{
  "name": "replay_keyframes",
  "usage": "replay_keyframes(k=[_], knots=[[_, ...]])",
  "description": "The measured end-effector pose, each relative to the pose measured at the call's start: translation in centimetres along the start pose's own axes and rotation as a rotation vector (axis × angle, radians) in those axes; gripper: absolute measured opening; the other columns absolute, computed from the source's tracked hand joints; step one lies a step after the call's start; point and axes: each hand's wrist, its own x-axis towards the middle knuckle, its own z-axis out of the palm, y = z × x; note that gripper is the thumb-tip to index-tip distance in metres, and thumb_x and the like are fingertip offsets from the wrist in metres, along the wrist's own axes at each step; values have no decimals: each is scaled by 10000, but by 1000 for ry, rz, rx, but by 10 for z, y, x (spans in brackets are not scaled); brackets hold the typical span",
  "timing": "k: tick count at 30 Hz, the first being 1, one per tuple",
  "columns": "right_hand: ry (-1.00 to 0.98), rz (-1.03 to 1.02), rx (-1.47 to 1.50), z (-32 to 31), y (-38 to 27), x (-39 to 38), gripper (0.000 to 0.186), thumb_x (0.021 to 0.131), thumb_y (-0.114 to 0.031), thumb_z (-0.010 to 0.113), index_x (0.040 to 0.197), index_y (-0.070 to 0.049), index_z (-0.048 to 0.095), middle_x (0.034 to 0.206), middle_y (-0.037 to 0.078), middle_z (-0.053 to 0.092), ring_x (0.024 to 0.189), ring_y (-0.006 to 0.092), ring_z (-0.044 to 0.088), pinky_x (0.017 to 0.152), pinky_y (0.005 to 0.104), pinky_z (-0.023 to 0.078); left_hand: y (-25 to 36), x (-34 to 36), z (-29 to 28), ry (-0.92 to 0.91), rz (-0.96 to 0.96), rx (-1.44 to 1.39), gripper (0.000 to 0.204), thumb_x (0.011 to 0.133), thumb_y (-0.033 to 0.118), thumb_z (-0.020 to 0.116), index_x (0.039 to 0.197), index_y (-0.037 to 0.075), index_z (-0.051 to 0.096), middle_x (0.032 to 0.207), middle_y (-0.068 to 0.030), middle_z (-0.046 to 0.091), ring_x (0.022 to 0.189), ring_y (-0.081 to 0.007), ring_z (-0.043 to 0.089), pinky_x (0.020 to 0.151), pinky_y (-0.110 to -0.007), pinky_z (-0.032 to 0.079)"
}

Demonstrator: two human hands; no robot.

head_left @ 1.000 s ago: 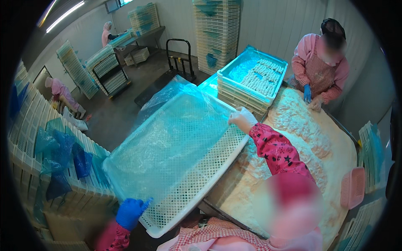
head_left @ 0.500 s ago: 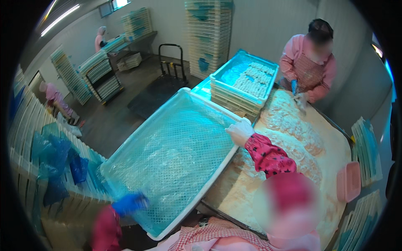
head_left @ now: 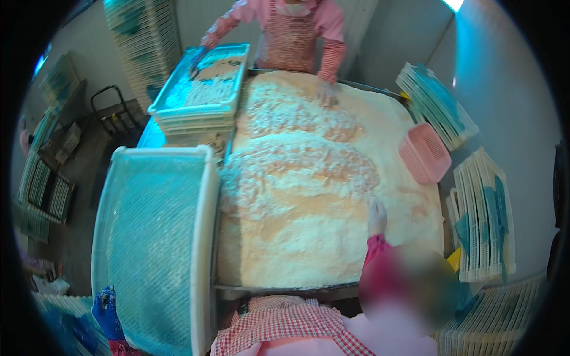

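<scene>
My left hand [head_left: 107, 313], in a blue glove dusted with white, is at the near left rim of a large white tray [head_left: 204, 237] lined with bluish plastic film. Its fingers are curled together at that rim. My right hand [head_left: 376, 218], in a white glove, reaches over the work table at the right with its fingers stretched out, holding nothing. A thick layer of pale powder [head_left: 297, 249] covers the table. Beyond the hand lie long heaps of lumpy, powder-coated pieces [head_left: 297, 160]; their kind I cannot make out.
Across the table a co-worker [head_left: 297, 35] has one hand at a film-lined tray [head_left: 196, 111] on a tray stack and the other on the heap. A pink basket [head_left: 424, 154] lies at the table's right. More trays [head_left: 436, 107] stand beyond it; a trolley [head_left: 113, 113] is far left.
My view has turned rightward. My right hand has left the large tray's far rim and moved over the powder. My left hand has come to the tray's left rim. The co-worker now reaches into the far tray.
</scene>
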Motion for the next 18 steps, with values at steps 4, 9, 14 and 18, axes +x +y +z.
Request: replay_keyframes(k=[4, 9, 14, 18], knots=[[-124, -145, -178, 3, 16, -46, 212, 855, -218, 513, 833, -22, 590, 736, 140, 570, 745, 249, 561, 714, 365, 448, 91, -9, 134, -256, 97, -45, 174, 840, -15, 515, 990, -38, 599, 1016, -142, 615, 997, -226, 574, 883, -347, 454], [-314, -542, -22, 34, -21, -99, 237, 789, -166, 593, 1016, -99, 600, 1038, 120, 582, 1007, 310, 515, 901, 406, 389, 160, -62, 279, -765, 290, -3, 334, 848, 55, 537, 1181, 49, 549, 1140, -150, 584, 1008, -256, 588, 858, -338, 454], [233, -268, -191, -56, 21, 5, 196, 735, -111, 629, 919, -69, 578, 861, 88, 594, 827, 270, 560, 737, 379, 443, 97, -104, 396, -735, 137, -48, 499, 792, 117, 632, 1254, 40, 461, 1174, -157, 545, 1025, -286, 559, 896, -341, 421], [309, -143, -352, -69, 41, 60, 146, 726, -191, 637, 824, -102, 574, 785, 44, 596, 793, 257, 559, 695, 378, 439, 101, -169, 491, -883, 388, 1, 400, 820, 107, 570, 1214, 94, 503, 1142, -141, 555, 999, -301, 545, 861, -361, 443]])
